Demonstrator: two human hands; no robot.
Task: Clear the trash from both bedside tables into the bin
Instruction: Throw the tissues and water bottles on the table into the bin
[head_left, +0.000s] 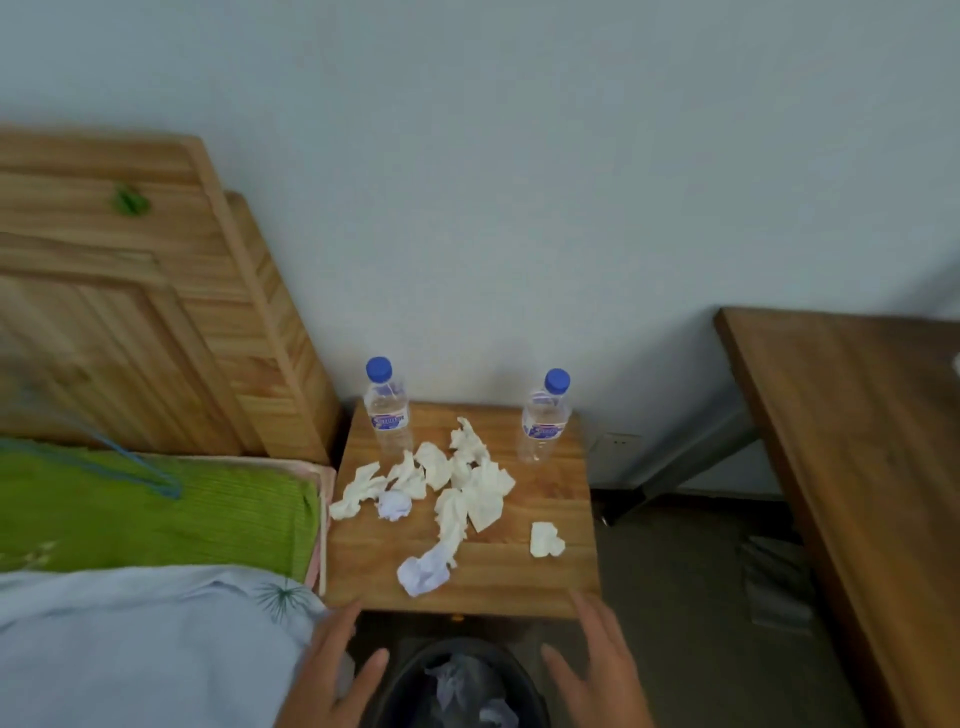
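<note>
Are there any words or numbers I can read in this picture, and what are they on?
Left bottle: its blue and white label has writing, too blurred to read.
Right bottle: same kind of label, also too blurred to read.
Crumpled tissues, bedside table and bin: no writing shows.
So no text here can be read.

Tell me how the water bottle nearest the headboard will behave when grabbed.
The left water bottle looks clear and nearly empty, so probably light. Standing tall and narrow, it may tip if nudged. Thin plastic would likely crumple under a firm grip.
</note>
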